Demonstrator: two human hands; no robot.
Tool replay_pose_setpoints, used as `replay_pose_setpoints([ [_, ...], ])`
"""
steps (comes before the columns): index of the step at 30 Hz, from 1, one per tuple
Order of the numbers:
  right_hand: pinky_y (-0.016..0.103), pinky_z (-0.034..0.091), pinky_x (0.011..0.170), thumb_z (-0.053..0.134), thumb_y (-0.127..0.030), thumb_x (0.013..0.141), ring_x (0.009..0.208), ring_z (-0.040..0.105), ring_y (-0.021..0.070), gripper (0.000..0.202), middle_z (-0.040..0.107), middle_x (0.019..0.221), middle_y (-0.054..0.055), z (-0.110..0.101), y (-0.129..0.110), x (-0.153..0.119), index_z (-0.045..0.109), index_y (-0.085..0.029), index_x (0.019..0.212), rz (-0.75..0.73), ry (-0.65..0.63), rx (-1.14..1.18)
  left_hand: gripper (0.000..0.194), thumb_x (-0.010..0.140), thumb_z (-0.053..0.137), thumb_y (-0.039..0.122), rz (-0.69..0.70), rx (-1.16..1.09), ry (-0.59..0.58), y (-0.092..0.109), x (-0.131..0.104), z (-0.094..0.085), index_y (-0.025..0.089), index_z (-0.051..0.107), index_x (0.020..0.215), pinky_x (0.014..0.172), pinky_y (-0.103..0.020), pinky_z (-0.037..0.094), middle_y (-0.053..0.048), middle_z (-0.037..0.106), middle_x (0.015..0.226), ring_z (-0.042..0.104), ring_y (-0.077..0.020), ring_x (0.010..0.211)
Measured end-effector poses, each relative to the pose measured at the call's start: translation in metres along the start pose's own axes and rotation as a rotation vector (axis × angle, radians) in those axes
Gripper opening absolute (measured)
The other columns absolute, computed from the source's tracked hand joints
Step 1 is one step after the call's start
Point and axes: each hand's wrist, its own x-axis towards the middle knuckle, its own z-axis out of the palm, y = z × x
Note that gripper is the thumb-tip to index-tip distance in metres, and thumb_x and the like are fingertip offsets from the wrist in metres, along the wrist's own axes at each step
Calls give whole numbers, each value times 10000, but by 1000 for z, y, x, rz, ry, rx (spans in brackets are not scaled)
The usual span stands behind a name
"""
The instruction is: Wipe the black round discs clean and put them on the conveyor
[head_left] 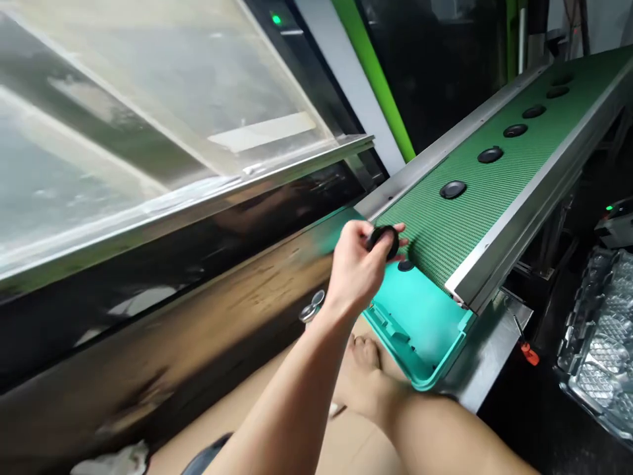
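Note:
My left hand (pixel 360 264) is closed on a round black plastic cap (pixel 383 243), held above the near end of a green conveyor belt (pixel 440 244). Under its fingers another dark cap (pixel 406 265) lies at the edge of a turquoise plastic bin (pixel 420 303) below the belt end. My right hand (pixel 364 363) is lower down, beside the bin's near left edge, with its fingers curled. My left forearm hides part of it, so what it holds, if anything, is unclear. Small shiny round pieces (pixel 312 307) show just left of that forearm.
Several black caps (pixel 453 190) lie in a row along the belt, between metal side rails (pixel 524 191). A machine with a clear window (pixel 148 99) stands at the left. An orange-handled tool (pixel 529 353) and clear plastic trays (pixel 601 336) are on the right. Cardboard (pixel 366 442) lies below my arms.

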Motion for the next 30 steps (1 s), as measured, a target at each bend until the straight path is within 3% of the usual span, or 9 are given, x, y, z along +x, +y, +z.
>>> replay_pose_setpoints([
  [5,413,525,907,634,-323,874,1058,627,297,400,623,1192,147,-3,1,1,592,-148,1231,5,32,-100,308,804,737,270,-268,-296,345,-34,-95,-110,192,532,1020,482,-202,479,-69,708,880,669,-178,652],
  [8,412,528,902,672,-368,870,1078,618,312,428,619,1191,160,-12,1,-4,609,-142,1227,0,27,-132,382,988,449,432,-474,-505,515,-66,-143,-172,91,605,1064,411,-215,435,-150,694,885,641,-183,610],
  [10,418,519,914,663,-392,894,1091,608,320,422,616,1194,176,-24,-2,-9,624,-132,1223,9,30,-185,513,1037,257,430,-546,-640,624,-87,-168,-202,61,610,1079,400,-226,435,-165,685,887,629,-180,602],
  [12,426,500,936,631,-421,926,1122,589,329,375,614,1206,184,-42,-9,-16,661,-142,1175,-26,50,-242,479,1041,226,347,-557,-750,723,-104,-186,-221,63,606,1106,419,-226,462,-157,687,900,637,-175,619],
  [14,402,483,945,635,-461,923,1133,585,317,332,635,1196,152,-61,-18,-26,703,-190,1103,-142,-5,-265,427,1032,259,295,-541,-850,758,-117,-198,-231,64,602,1139,477,-241,519,-164,696,947,669,-188,683],
  [16,357,486,899,721,-455,849,1061,627,290,287,685,1095,97,-77,-27,-35,734,-240,1040,-235,-235,-284,413,1027,295,290,-528,-950,731,-123,-204,-235,54,596,1182,565,-279,580,-187,702,1016,702,-222,787],
  [19,308,477,792,723,-232,806,949,672,262,231,722,1004,77,-84,-38,-43,750,-254,1035,-196,-479,-413,413,1018,337,278,-531,-1082,689,-124,-203,-238,31,573,1251,720,-359,630,-217,697,1111,714,-277,952],
  [22,281,435,706,621,-164,861,914,682,246,245,727,1020,87,-77,-43,-43,740,-244,1059,-189,-467,-448,436,1010,359,269,-511,-1178,686,-122,-200,-239,20,544,1316,816,-417,630,-232,683,1185,696,-312,1061],
  [30,263,349,629,595,-358,919,777,638,205,186,701,869,56,-66,-44,-41,726,-226,924,-186,-447,-383,461,1008,353,299,-497,-1273,670,-121,-196,-235,27,547,1325,815,-419,633,-269,640,1260,665,-345,1151],
])
